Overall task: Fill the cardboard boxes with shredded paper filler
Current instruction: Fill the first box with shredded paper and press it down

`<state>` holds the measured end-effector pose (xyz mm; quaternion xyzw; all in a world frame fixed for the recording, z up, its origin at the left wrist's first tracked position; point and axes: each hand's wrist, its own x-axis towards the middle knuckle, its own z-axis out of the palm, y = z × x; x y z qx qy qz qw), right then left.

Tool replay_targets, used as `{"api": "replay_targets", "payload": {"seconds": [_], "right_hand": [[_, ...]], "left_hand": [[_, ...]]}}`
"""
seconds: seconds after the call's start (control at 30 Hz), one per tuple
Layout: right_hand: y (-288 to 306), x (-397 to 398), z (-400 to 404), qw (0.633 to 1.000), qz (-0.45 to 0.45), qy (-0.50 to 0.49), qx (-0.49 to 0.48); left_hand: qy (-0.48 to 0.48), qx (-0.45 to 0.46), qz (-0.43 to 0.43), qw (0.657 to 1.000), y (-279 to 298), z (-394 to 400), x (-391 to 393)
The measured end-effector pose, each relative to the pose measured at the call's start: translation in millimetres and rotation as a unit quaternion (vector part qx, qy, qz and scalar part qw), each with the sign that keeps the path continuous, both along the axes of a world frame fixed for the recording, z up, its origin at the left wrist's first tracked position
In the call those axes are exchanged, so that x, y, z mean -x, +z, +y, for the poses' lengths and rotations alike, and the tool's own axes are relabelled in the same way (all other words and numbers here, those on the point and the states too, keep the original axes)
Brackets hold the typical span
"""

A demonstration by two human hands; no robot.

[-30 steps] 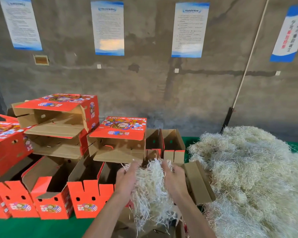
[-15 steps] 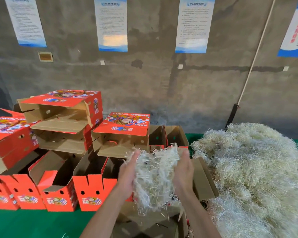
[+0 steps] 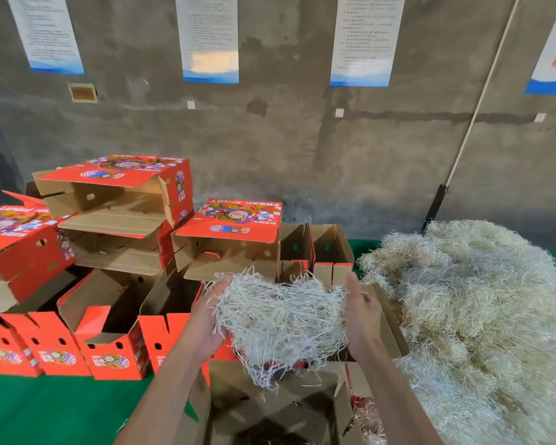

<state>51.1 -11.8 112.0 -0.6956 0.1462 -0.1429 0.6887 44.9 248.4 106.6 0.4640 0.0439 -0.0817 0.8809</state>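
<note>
Overhead, concrete wall (image 3: 302,149); below, green tabletop (image 3: 45,409).

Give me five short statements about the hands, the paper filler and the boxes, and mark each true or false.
1. Both hands hold one clump of shredded paper between them. True.
2. The big filler pile lies to the person's left. False: it lies to the right.
3. The clump hangs above an open box near the person. True.
4. The right hand is empty. False: it presses the clump's right side; the left hand takes the other side.
5. The table cover is blue. False: green.
</note>
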Motion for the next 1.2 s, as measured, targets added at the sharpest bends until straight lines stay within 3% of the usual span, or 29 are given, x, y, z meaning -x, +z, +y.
{"api": "replay_targets", "payload": {"seconds": [0.2,0.33,0.43,0.6,0.73,0.83,0.97,1.1,1.2], "right_hand": [[-3.1,5.4,47.3,0.991,0.054,0.111,-0.056],[-4.8,5.4,41.7,0.988,0.017,0.155,-0.014],[-15.4,4.3,18.2,0.990,-0.054,0.114,0.066],[-29.4,18.1,-6.3,0.991,-0.075,0.074,0.081],[-29.7,39.8,-1.4,0.954,0.013,0.234,0.188],[-36.6,51.3,10.9,0.909,0.087,0.362,0.187],[-58.1,59.6,8.9,0.882,0.136,0.396,0.215],[-82.6,67.5,0.4,0.891,0.146,0.375,0.210],[-91.5,70.8,-0.7,0.873,0.182,0.395,0.218]], "left_hand": [[-0.126,-0.165,0.017,0.978,-11.4,-41.6,20.6],[-0.115,-0.160,0.005,0.980,-17.2,-50.6,20.2],[-0.066,-0.172,0.052,0.982,-14.5,-37.6,18.6],[-0.070,-0.211,0.039,0.974,-17.0,-14.6,17.6],[-0.103,-0.217,0.060,0.969,-23.5,-16.8,22.1],[-0.143,-0.245,0.069,0.957,-37.9,-22.8,27.0],[-0.222,-0.326,0.090,0.915,-52.9,-20.0,35.4],[-0.319,-0.426,0.080,0.843,-71.0,-3.0,47.7],[-0.344,-0.490,0.104,0.794,-92.3,7.7,52.9]]}}
